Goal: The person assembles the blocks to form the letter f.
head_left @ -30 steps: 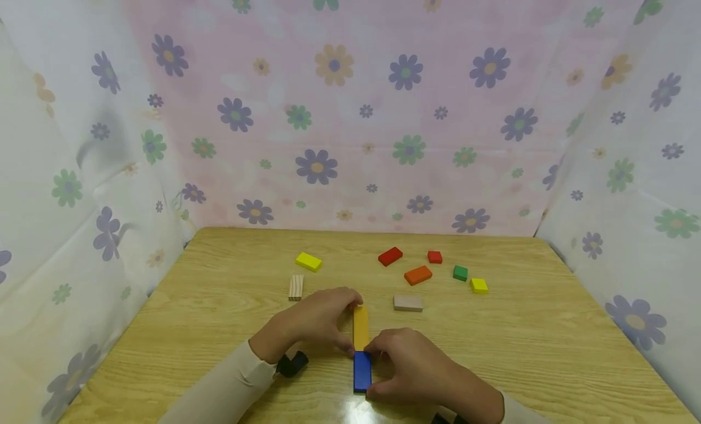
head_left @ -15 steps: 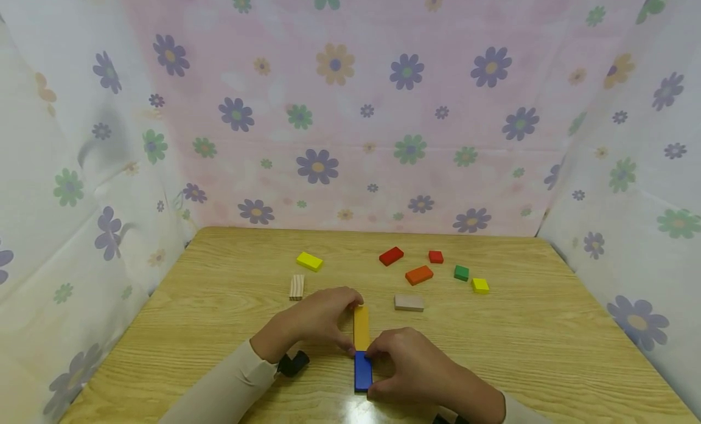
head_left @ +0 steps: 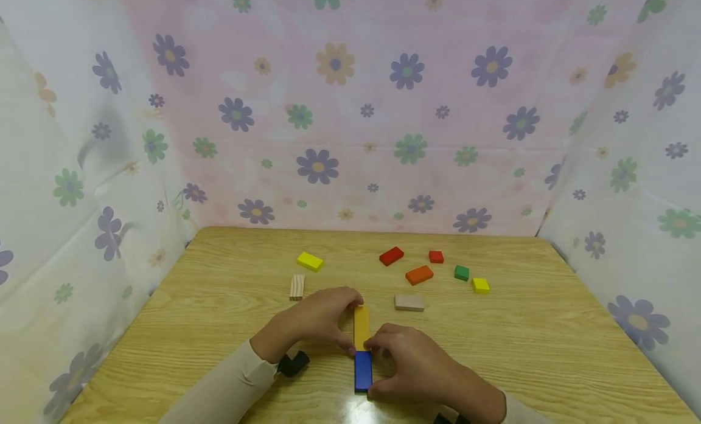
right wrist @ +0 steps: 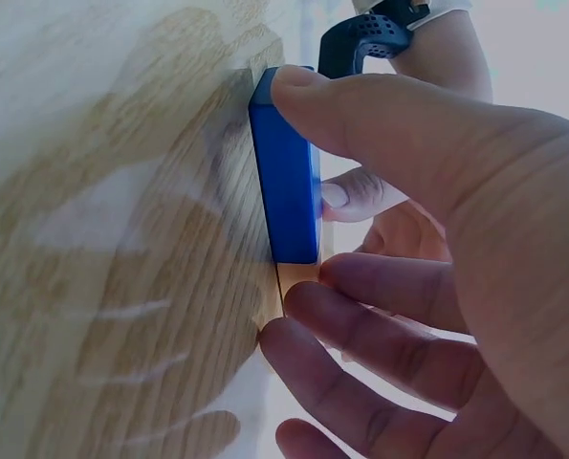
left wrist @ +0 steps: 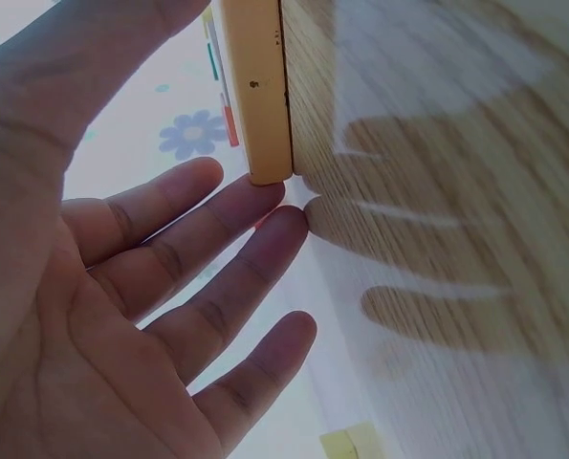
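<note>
On the table, a yellow-orange rectangular block point(head_left: 361, 325) and a blue one point(head_left: 363, 373) lie end to end in a line. My left hand point(head_left: 314, 320) spans the orange block, fingertips at its far end and thumb by the seam. In the left wrist view, two fingers touch the end of that orange block point(left wrist: 255, 96). The right hand point(head_left: 418, 366) reaches along the blue block from the right. Its thumb presses the near end of the blue block point(right wrist: 289, 182), seen in the right wrist view, while its curved fingers lie beside the orange block past the seam.
Beyond the hands lie a yellow block point(head_left: 310, 261), a striped wooden block point(head_left: 297, 287), a plain wooden block point(head_left: 409, 303), a dark red block point(head_left: 391, 256) and an orange-red block point(head_left: 419, 275). Small red point(head_left: 435, 257), green point(head_left: 462, 272) and yellow squares point(head_left: 480, 285) sit farther right.
The right fingertips have shifted slightly forward, from the blue block's far corner to the orange block's near end. The left hand and both blocks have stayed still.
</note>
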`<state>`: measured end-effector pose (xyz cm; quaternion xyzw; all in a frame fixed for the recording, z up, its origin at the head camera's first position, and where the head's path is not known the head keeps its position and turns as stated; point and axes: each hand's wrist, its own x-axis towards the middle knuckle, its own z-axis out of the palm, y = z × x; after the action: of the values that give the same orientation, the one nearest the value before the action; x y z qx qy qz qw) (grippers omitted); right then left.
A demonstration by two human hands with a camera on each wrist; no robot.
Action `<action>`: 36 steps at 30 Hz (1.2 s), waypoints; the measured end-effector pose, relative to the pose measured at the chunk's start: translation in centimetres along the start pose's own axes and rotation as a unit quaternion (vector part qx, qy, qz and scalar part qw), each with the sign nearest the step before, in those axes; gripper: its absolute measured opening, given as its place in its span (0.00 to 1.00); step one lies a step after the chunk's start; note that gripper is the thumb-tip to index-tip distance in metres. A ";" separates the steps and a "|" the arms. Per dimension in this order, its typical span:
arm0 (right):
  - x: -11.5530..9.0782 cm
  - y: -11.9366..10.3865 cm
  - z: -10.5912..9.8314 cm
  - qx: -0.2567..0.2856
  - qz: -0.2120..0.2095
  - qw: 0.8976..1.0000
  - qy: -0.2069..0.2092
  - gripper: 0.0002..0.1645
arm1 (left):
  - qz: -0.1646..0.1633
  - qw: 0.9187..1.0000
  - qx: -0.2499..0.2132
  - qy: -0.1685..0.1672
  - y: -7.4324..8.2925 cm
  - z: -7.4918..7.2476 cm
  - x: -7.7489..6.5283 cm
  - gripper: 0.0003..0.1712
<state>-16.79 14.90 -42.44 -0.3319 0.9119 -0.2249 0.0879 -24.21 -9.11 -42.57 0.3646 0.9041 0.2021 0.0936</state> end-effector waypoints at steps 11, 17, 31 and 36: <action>0.1 0.3 -0.1 0.003 0.004 1.000 -0.013 0.37 | -0.002 1.000 -0.001 0.001 0.0 0.0 -0.1 0.49; 0.1 0.6 -0.1 0.016 -0.007 1.000 -0.011 0.39 | -0.003 1.000 -0.001 0.001 0.1 0.0 -0.1 0.49; 0.8 0.8 0.1 0.057 0.034 0.998 -0.003 0.26 | -0.011 1.000 -0.008 -0.003 0.1 -0.2 -0.1 0.49; 0.8 0.7 0.0 0.071 0.042 0.997 -0.005 0.28 | -0.007 1.000 -0.004 -0.003 0.1 -0.1 0.0 0.49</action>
<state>-17.76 14.86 -42.72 -0.2869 0.9063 -0.2838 0.1255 -24.17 -9.11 -42.42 0.3581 0.9057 0.2039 0.0997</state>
